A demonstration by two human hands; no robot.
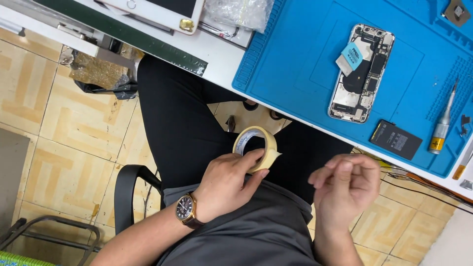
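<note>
My left hand, with a wristwatch on its wrist, grips a roll of cream masking tape above my lap. A short free end of tape sticks out at the roll's right side. My right hand hovers just to the right of the roll, fingers curled and blurred, with nothing visible in it. On the blue work mat above lies an opened phone with its insides showing and a blue pick on top.
A black battery and a screwdriver lie on the mat's right part. A tablet and a plastic bag sit at the desk's far side. A chair armrest and tiled floor are at left.
</note>
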